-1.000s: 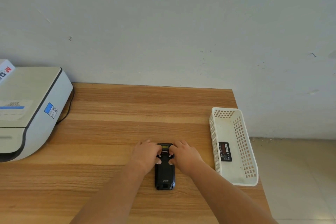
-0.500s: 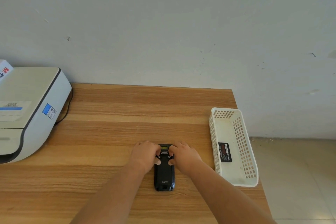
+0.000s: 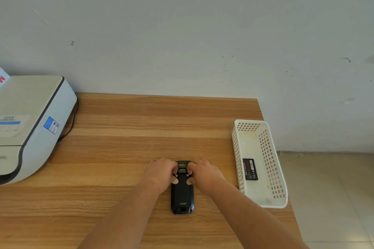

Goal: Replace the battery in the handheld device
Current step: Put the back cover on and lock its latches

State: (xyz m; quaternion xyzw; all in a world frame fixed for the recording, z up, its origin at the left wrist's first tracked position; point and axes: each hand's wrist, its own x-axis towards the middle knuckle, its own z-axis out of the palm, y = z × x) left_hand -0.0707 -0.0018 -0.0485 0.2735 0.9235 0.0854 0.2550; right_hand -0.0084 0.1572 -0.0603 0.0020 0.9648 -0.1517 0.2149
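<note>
The black handheld device (image 3: 182, 194) lies face down on the wooden table (image 3: 141, 127), its far end toward the wall. My left hand (image 3: 160, 174) grips its upper left side and my right hand (image 3: 204, 174) its upper right side, with both thumbs pressing on the back cover near the two latches. A black battery (image 3: 250, 169) with a red-and-white label lies flat inside the white plastic basket (image 3: 279, 194) at the table's right edge.
A large white printer (image 3: 30, 125) with a black cable stands at the left of the table, against the wall. The table's right edge runs just past the basket, with tiled floor (image 3: 332, 198) beyond it.
Both hands stay on the device's upper end with almost no movement. The device has not shifted on the table.
</note>
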